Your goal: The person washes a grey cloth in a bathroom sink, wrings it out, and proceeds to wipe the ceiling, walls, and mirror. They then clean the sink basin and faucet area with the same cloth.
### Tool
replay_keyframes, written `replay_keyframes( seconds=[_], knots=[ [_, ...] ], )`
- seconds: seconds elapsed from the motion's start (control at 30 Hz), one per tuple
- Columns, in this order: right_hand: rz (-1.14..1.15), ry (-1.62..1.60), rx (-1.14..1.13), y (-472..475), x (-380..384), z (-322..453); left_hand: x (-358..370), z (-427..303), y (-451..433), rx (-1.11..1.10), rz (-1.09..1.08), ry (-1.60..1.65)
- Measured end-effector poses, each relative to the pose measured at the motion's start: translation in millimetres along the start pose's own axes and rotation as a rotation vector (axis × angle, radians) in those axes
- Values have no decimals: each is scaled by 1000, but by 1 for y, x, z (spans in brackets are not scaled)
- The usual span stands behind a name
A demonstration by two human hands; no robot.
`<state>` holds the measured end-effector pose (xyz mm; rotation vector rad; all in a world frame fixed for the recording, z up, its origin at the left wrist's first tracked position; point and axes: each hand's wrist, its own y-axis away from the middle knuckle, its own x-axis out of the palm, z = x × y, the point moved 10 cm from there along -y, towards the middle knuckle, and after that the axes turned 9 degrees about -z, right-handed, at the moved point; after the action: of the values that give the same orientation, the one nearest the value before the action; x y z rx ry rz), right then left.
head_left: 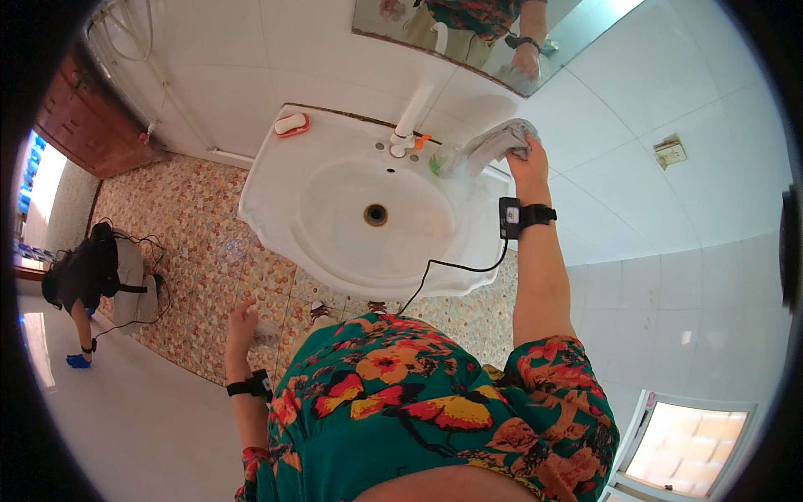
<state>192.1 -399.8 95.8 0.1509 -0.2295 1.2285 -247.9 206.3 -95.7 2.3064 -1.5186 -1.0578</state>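
My right hand (528,164) is closed on a crumpled grey cloth (502,139) above the right rim of a white ceramic washbasin (339,245). Part of the cloth hangs towards a clear bottle with a green part (437,164) at the basin's back right; the cloth hides some of it. Away from the basin, my left hand (242,321) hangs low at my left side over the floor, fingers apart, holding nothing that I can see. A white plastic tap (401,139) with an orange handle (422,142) stands at the back rim. Around the basin's drain (376,214) the bowl holds no objects.
A bar of soap (290,124) lies in a red dish at the back left corner. Above the basin hangs a mirror (464,37). Another person (94,270) with blue gloves bends over at the far left. A wall socket (670,152) is at the right. Black cable runs from my right wrist.
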Motion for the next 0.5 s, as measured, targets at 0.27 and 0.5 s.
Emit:
replay_keyframes(
  seconds=[0.27,0.5],
  knots=[
    [-43,-532,159,112,59,68,-31,-15,-10,82,-60,-56],
    [-53,-520,142,183,82,75,-41,19,-37,80,3,-53]
  ],
)
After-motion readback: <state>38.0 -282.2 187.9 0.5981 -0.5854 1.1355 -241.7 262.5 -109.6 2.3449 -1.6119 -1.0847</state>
